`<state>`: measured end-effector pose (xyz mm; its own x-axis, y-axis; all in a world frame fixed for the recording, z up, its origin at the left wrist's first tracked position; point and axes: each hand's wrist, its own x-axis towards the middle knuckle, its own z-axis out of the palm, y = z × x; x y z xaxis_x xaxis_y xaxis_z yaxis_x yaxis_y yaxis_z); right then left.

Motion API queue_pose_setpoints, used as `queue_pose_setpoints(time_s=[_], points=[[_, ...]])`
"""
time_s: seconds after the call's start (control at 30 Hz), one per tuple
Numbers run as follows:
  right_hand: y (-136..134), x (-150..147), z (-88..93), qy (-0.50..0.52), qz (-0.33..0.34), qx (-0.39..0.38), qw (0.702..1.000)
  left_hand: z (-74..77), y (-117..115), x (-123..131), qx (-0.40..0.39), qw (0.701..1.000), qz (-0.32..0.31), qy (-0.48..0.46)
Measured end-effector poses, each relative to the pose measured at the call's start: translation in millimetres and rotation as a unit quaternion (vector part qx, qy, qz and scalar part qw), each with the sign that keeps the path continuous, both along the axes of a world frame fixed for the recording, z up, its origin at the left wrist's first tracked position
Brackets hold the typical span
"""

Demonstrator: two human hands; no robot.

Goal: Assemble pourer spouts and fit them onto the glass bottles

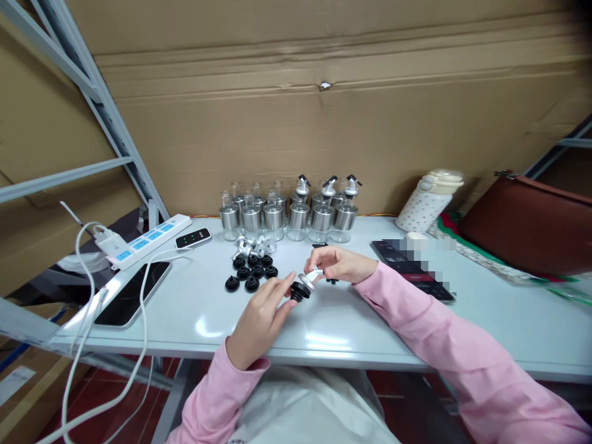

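Observation:
In front of me, a pour spout (306, 283) with a silver top and a black ribbed stopper is held between both hands. The fingers of my left hand (261, 316) close around its black stopper end. My right hand (341, 264) pinches the silver spout end. Left of the hands lie several loose black stoppers (257, 271), with a pile of silver spout tops (252, 245) just behind them. Small black pieces (332, 281) are partly hidden by my right hand. Behind stand glass bottles (298, 216) with steel sleeves; three in view carry spouts with black flip caps.
At left are a power strip (152, 237), a small black device (193, 238), a phone (134, 296) and white cables. To the right are a dark tablet-like panel (409, 268), partly blurred, a dotted flask (428, 200) and a brown bag (527, 222). Cardboard (277, 123) backs the table.

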<state>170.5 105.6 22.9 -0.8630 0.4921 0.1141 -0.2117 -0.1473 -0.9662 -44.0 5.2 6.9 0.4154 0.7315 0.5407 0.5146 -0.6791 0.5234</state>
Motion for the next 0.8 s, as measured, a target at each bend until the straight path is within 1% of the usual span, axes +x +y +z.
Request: queue_pose_setpoints(time_s=[0.1, 0.27, 0.5, 0.7, 0.8], points=[[-1, 0, 0.4, 0.000, 0.011, -0.006, 1.000, -0.9, 1, 0, -0.005, 1.000, -0.007, -0.001], [-1, -1, -2.6, 0.006, 0.010, -0.016, 1.000, -2.2, 1, 0, -0.014, 1.000, -0.013, -0.001], [1, 0, -9.5, -0.006, 0.020, -0.043, 0.999, -2.3, 2, 0, -0.007, 0.997, -0.064, 0.032], [0, -1, -10.7, -0.016, 0.039, -0.071, 0.997, -1.3, 1, 0, -0.010, 0.995, -0.093, 0.036], [-1, -3, -10.7, -0.009, 0.048, -0.080, 0.996, -1.2, 0, 0, -0.015, 0.995, -0.097, 0.030]])
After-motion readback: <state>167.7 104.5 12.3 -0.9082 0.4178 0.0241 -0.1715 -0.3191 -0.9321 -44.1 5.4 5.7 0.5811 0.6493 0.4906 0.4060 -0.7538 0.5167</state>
